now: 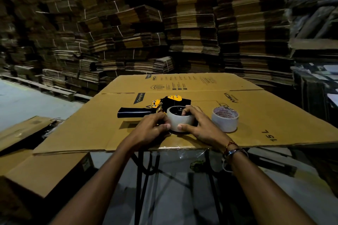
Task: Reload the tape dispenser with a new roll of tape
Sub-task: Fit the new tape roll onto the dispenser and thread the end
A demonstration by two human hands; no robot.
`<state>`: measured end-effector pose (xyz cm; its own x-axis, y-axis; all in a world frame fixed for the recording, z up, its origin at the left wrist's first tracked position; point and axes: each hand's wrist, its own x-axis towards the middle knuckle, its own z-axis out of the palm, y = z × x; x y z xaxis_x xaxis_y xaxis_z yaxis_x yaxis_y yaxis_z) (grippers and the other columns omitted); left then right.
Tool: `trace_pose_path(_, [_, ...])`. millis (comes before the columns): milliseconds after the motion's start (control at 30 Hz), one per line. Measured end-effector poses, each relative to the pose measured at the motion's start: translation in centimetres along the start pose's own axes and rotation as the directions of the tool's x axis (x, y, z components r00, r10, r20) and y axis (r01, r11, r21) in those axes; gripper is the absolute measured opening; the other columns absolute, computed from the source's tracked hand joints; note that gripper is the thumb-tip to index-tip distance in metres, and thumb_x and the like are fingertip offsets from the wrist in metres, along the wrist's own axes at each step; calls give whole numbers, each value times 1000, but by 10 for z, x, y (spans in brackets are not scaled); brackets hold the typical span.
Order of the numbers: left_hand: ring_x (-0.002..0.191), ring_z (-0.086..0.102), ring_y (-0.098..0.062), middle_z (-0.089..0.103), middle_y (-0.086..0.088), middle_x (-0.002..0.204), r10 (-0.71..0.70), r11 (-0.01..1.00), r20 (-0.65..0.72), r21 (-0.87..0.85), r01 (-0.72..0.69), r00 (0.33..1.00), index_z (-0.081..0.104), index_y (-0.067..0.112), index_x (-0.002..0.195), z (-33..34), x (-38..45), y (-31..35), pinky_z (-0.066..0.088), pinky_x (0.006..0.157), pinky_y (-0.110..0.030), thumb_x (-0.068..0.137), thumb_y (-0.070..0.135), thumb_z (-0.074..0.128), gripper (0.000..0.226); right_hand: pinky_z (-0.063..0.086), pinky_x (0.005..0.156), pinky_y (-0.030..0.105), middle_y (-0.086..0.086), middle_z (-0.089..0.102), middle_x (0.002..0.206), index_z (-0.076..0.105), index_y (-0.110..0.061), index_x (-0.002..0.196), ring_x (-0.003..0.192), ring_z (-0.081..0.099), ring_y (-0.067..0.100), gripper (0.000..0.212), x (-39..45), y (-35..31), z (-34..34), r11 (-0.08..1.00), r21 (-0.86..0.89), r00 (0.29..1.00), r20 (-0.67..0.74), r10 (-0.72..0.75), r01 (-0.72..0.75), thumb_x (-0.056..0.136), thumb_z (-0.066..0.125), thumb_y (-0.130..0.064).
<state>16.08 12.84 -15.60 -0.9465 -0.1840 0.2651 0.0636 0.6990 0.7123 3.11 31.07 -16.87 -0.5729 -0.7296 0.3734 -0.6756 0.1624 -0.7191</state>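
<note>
A black and yellow tape dispenser (170, 103) lies on its side on a flat cardboard sheet (256, 115), its black handle pointing left. A pale tape roll or core (180, 121) sits on the dispenser's hub. My left hand (153, 129) grips its left side, thumb on the front wall. My right hand (199, 124) holds its right side, with fingers hooked over the rim into the hole. A second roll of tape (225, 120), white with red print inside the core, stands free on the cardboard just right of my right hand.
The cardboard sheet rests on a black-legged stand (144, 173); its near edge is just under my wrists. Another flat carton (36, 170) lies lower left. Tall stacks of flattened cartons (182, 23) fill the background. Bare floor (22, 100) shows at the left.
</note>
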Motion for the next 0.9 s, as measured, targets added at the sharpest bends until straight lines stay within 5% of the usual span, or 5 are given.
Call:
trace_pose_path(233, [96, 69, -18, 72, -3, 101, 31, 998, -64, -45, -34, 997, 69, 15, 96, -20, -1, 8, 60, 89, -41, 95, 9, 67, 7, 44, 93, 23, -10, 43, 137, 56, -31, 102, 124, 44, 12, 26, -1, 0, 0, 999, 37, 999, -10, 30, -30, 86, 77, -29])
trace_pose_path(333, [115, 58, -20, 64, -2, 122, 134, 949, -270, 311, -46, 953, 65, 19, 117, -40, 9, 2, 53, 97, -44, 98, 24, 63, 19, 41, 89, 15, -8, 42, 140, 57, -27, 104, 125, 42, 10, 27, -2, 0, -1, 998, 44, 999, -22, 41, -40, 86, 77, -27])
trace_pose_path(433, [136, 43, -27, 49, -7, 150, -106, 760, -149, 625, 177, 983, 43, 20, 149, -55, 15, -15, 42, 107, -47, 102, 50, 49, 56, 47, 97, 28, -7, 44, 138, 58, -27, 104, 128, 44, 12, 27, -1, 2, 0, 998, 54, 997, -56, 44, -41, 85, 78, -27])
trace_pose_path(600, [104, 60, -20, 65, -4, 121, -117, 649, -86, 748, 142, 989, 55, 22, 134, -52, 0, -18, 47, 79, -35, 103, 55, 40, 49, 53, 98, 42, -6, 46, 131, 59, -25, 108, 120, 51, 18, 31, 0, 8, 4, 998, 32, 986, -156, 64, -60, 84, 79, -26])
trace_pose_path(900, [105, 63, -25, 66, -7, 122, -91, 851, 63, 524, 45, 994, 47, 33, 140, -26, -37, 50, 47, 78, -34, 101, 49, 50, 42, 42, 109, 41, 3, 44, 137, 61, -23, 115, 136, 41, 20, 34, -1, 10, 5, 995, -60, 959, -276, 65, -85, 86, 78, -24])
